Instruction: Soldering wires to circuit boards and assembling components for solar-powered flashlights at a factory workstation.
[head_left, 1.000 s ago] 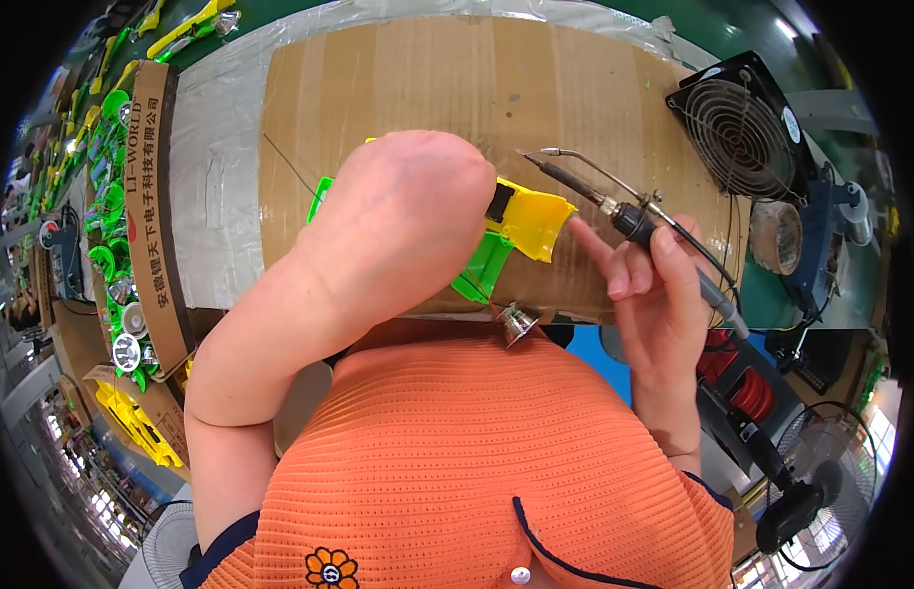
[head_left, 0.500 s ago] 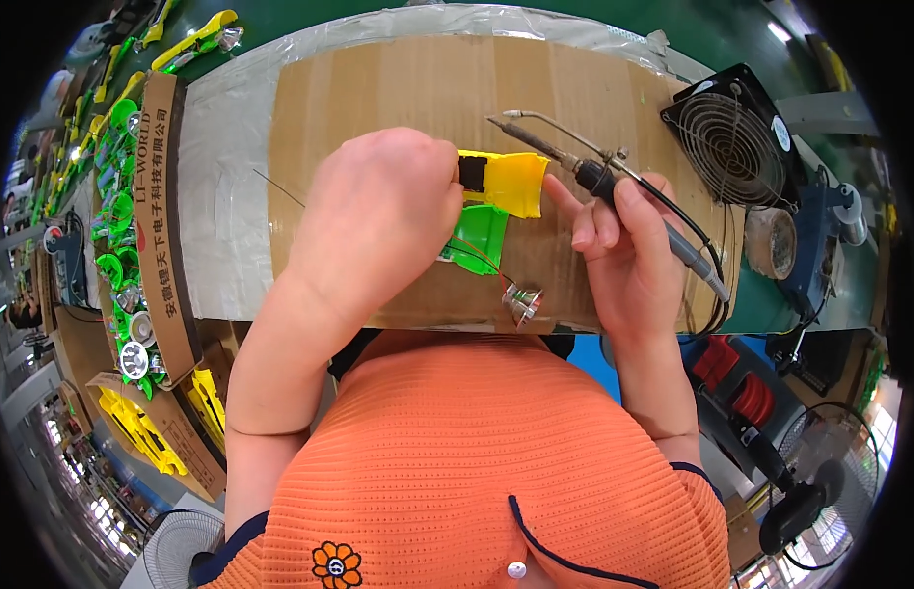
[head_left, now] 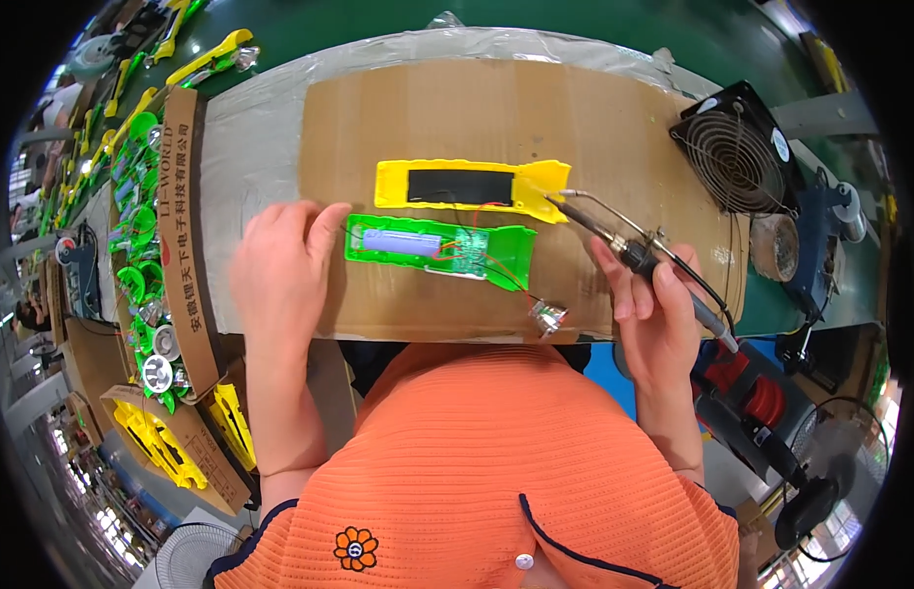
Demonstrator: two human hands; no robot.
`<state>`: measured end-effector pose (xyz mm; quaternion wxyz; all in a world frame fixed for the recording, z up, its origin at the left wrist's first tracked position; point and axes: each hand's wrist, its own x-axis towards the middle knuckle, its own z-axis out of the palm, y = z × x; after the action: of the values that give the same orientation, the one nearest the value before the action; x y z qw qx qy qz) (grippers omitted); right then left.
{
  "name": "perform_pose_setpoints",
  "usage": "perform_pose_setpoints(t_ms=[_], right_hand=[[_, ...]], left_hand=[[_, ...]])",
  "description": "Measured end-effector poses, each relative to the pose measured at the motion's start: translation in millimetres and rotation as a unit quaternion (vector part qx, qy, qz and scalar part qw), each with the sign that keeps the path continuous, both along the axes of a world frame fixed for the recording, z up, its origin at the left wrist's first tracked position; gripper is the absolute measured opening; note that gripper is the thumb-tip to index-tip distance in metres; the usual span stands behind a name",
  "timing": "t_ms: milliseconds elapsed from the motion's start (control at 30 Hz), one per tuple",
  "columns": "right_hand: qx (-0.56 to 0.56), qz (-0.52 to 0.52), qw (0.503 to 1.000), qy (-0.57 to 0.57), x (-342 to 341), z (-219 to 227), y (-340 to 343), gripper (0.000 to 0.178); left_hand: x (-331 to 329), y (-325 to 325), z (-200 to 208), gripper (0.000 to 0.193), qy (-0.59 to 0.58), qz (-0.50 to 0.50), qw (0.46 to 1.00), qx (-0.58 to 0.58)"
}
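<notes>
A soldering iron point(head_left: 634, 257) is in my right hand point(head_left: 658, 304), its handle gripped between thumb and fingers. Its tip points left at the flared end of a yellow flashlight shell half point(head_left: 543, 187) with a black panel point(head_left: 460, 187). Below that lies the matching green shell half point(head_left: 516, 257), holding a purple cylindrical battery point(head_left: 402, 242) and a small green circuit board point(head_left: 471, 251). Thin wires run from the board to a silver lamp reflector point(head_left: 548, 317). My left hand point(head_left: 280, 270) is beside the green shell's left end, thumb stretched toward it; its slightly blurred fingertips are hidden.
A cardboard sheet point(head_left: 378, 108) covers the bench middle. Left stands a carton point(head_left: 187, 245) of green flashlight parts; a lower box point(head_left: 197, 456) holds yellow shells. At right are a black fan point(head_left: 734, 147), a tape roll point(head_left: 773, 245) and a blue device point(head_left: 820, 250).
My left hand has moved left, away from the shells, uncovering the panel, battery and board. My right hand has shifted slightly right and down with the soldering iron.
</notes>
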<state>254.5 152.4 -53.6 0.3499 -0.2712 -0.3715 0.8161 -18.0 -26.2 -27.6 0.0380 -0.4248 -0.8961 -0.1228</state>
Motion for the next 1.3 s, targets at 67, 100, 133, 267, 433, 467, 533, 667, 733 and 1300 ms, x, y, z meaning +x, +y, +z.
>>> perform_pose_setpoints(t_ms=[67,100,133,267,433,467,533,667,733,1300], right_hand=[[0.004,0.009,1.000,-0.004,2,-2,-3,0.006],[0.008,0.024,1.000,0.012,3,-3,-3,0.009],[0.011,0.038,0.999,0.027,4,-4,-4,0.012],[0.020,0.050,0.999,0.004,11,-6,-5,0.016],[0.020,0.065,0.998,-0.017,9,-1,-7,0.019],[0.026,0.079,0.997,-0.002,6,0,-8,0.019],[0.031,0.082,0.996,-0.009,3,0,-8,0.018],[0.019,0.092,0.995,-0.032,3,4,-10,0.017],[0.024,0.095,0.995,-0.028,5,2,-10,0.017],[0.060,0.120,0.987,-0.092,3,6,-14,0.018]], left_hand=[[-3,3,-5,0.022,-0.064,-0.042,0.992,0.105],[-3,4,-8,0.020,-0.079,-0.062,0.983,0.152],[-1,4,-5,0.015,-0.110,-0.078,0.977,0.167],[8,7,0,0.014,-0.127,-0.155,0.948,0.249],[16,13,4,0.018,-0.165,-0.235,0.923,0.257],[15,13,4,0.019,-0.185,-0.265,0.915,0.239],[14,16,4,0.020,-0.208,-0.295,0.906,0.221],[10,23,7,0.017,-0.190,-0.349,0.903,0.163],[9,27,9,0.015,-0.180,-0.383,0.894,0.146],[21,32,13,0.015,-0.091,-0.382,0.918,0.058]])
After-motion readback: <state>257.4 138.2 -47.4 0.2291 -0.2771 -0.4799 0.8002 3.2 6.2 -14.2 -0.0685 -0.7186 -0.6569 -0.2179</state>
